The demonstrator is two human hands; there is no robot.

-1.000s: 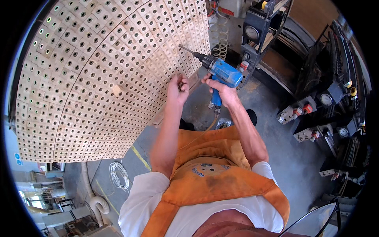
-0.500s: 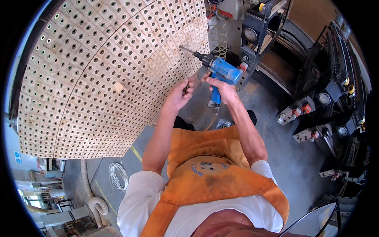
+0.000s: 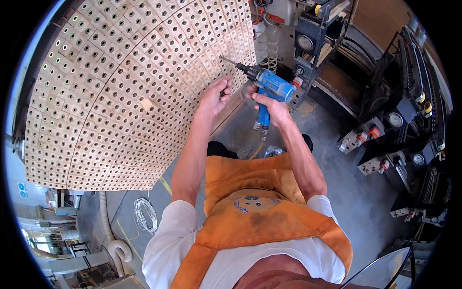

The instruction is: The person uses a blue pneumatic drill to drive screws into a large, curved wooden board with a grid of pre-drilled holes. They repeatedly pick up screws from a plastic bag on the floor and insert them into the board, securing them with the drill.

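Note:
My right hand [image 3: 273, 107] is wrapped round the grip of a blue air drill [image 3: 275, 85]. The drill's black chuck carries a long bit that points up and left, its tip in front of the edge of a large pale panel [image 3: 159, 72]. That panel is made up of wooden blocks with rows of dark-ringed holes. Close to the panel's right edge, my left hand [image 3: 214, 98] is curled, with small dark pieces [image 3: 222, 93] held at its fingers. They are too small to make out exactly. A thin hose [image 3: 258, 148] runs down from the drill's grip.
A loose wooden block [image 3: 147, 104] sits on the panel face. To the right stand black machine frames with gauges [image 3: 395, 119] and valves. A coiled air hose [image 3: 272, 48] hangs beyond the drill. White cable [image 3: 145, 215] lies coiled on the floor at left, near a ribbed duct [image 3: 118, 250].
My left hand has moved up and left, away from my right hand and toward the panel. The drill and my right hand have stayed nearly in place.

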